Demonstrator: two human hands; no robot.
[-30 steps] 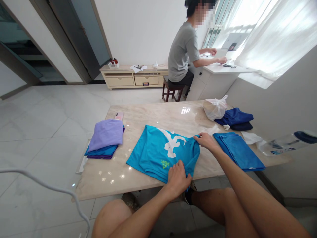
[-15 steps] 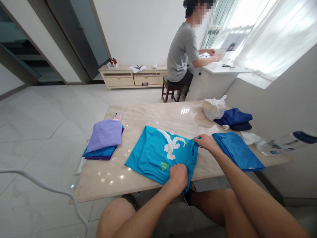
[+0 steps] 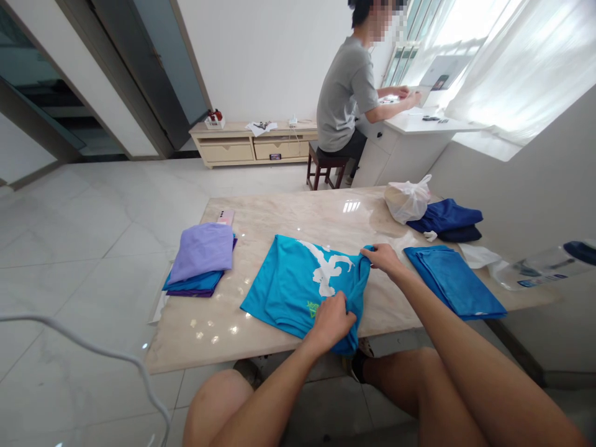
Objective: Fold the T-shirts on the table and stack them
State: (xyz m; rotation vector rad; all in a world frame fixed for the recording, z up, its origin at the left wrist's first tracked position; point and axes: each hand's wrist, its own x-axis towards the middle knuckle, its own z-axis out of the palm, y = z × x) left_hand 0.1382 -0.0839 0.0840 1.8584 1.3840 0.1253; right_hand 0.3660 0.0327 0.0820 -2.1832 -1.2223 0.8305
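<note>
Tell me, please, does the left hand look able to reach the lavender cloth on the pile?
Probably yes: the lavender cloth lies uncovered on top of its pile, though the left hand would first have to release the bright blue shirt.

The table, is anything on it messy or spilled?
I can't see any spill. The dark blue clothes look rumpled, unlike the neat lavender-topped pile, and the bunched end of the bright blue shirt hangs past the table's near edge.
</note>
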